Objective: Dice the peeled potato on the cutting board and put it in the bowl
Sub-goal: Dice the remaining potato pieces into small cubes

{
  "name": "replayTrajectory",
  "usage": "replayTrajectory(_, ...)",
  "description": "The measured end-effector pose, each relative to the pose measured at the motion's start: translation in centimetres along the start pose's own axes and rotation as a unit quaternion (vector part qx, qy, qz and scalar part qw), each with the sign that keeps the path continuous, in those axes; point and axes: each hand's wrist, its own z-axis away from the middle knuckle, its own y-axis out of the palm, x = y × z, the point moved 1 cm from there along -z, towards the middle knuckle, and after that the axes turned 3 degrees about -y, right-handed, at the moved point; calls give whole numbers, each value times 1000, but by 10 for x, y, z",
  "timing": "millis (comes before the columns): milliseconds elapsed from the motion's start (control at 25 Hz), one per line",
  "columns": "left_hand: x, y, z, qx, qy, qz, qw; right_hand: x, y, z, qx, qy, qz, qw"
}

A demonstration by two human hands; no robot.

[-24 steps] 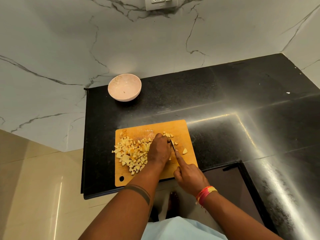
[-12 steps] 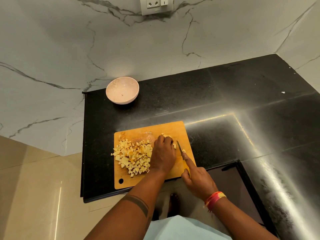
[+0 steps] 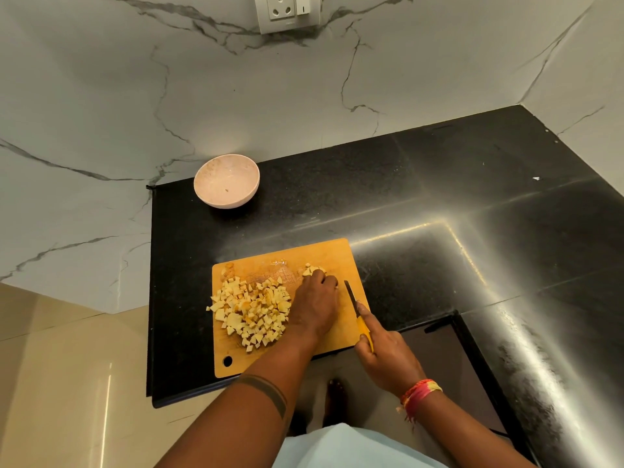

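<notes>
A heap of diced potato (image 3: 254, 310) is lying on the left half of the wooden cutting board (image 3: 341, 256), with a few pieces spilling over its left edge. A smaller cluster of potato pieces (image 3: 311, 269) is being held down near the far edge of the board by the curled fingertips of the left hand (image 3: 315, 304), which is being rested palm-down on the board just right of the heap. A knife (image 3: 358, 315) with a dark blade and yellow handle is being gripped by the right hand (image 3: 385, 354) at the right side of the board, the forefinger being laid along the handle and the blade being pointed away, just beside the left hand; whether its tip is touching the board cannot be told. A pink bowl (image 3: 227, 181), holding only a few specks, is standing well apart at the far left of the black tabletop (image 3: 439, 184). A red and yellow wristband (image 3: 418, 393) is being worn on the right wrist. A wall socket (image 3: 288, 10) is showing on the marble wall.
</notes>
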Motion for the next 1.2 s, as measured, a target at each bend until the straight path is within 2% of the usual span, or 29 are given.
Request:
replayTrajectory(120,12,-3,-7,15,-1,21,1000,3,2,2,9,-5,0,1000)
replayTrajectory(280,9,-8,-12,-1,-37,91,995,7,5,3,6,-3,4,1000)
replayTrajectory(400,12,-6,-9,-9,-20,63,998,8,7,4,4,-8,9,1000)
replayTrajectory(520,19,0,-3,-8,-25,83,996,8,8,6,7,-5,11,1000)
replayTrajectory(720,13,0,-1,-32,-71,111,991,11,10,1,9,-21,33,999)
replayTrajectory(1000,11,2,-4,-26,-82,102,991,14,12,-19,31,-30,80,996)
replayTrajectory(1200,14,3,-3,-19,-76,100,992,4,15,9,54,-25,75,995)
